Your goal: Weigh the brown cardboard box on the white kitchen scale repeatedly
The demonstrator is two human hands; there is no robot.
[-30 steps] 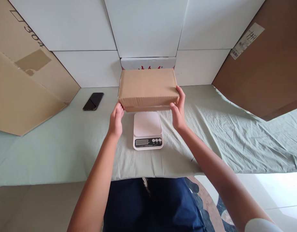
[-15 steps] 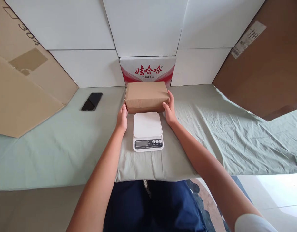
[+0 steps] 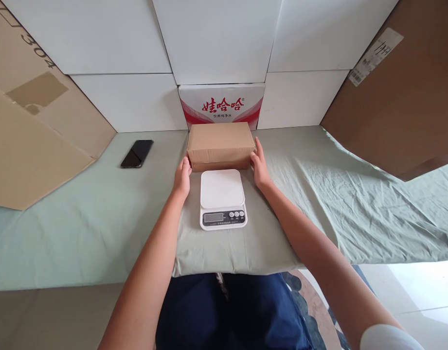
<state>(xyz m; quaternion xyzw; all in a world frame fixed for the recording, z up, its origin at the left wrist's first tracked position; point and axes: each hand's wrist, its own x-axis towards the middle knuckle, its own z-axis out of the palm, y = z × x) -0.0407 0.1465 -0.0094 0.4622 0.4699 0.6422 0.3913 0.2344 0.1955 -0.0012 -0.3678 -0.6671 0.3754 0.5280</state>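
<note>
Resting on the green-clothed desk (image 3: 99, 218) just behind the white scale (image 3: 223, 198), the cardboard box (image 3: 220, 145) is flanked by the left hand (image 3: 182, 176) and right hand (image 3: 260, 167), each grip wide, fingers flat against its ends. A phone (image 3: 136, 153) lies well left of the scale.

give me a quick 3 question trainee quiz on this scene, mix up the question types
1. True or false: the brown cardboard box sits on the kitchen scale.
2. Which thing lies left of the box on the green cloth? A) black phone B) scissors C) tape roll
3. Fill in: the left hand and right hand are each at one ___ of the box.

Key
1. False: it rests on the cloth behind the scale, before the red and white carton.
2. A, the black phone.
3. End (side).
</note>
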